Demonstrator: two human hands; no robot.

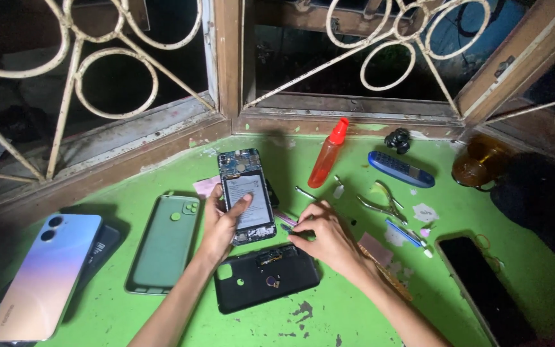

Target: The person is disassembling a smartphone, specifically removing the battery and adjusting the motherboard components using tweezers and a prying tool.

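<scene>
1. While my left hand [221, 222] grips the opened smartphone with its bare circuit board and white battery [246, 196], thumb laid across the battery, my right hand [321, 236] is pinched shut on a thin purple-tipped tool [287, 223] at the phone's lower right edge.
2. Just below the phone lies its black plastic back cover [266, 276], inside up, near my wrists; open green table [354, 315] runs beyond it to the near edge.
3. Left of my hand lies a green soft phone case [164, 244], hollow side down; I cannot tell whether anything is in it.
4. An orange squeeze bottle with a red nozzle [327, 155] lies tilted well behind my right hand; its fill I cannot judge.
5. Metal pliers [383, 202] rest to the right.
6. The phone's long axis runs away from me, its camera end pointing towards the wooden window frame [229, 77], slightly tilted.
</scene>
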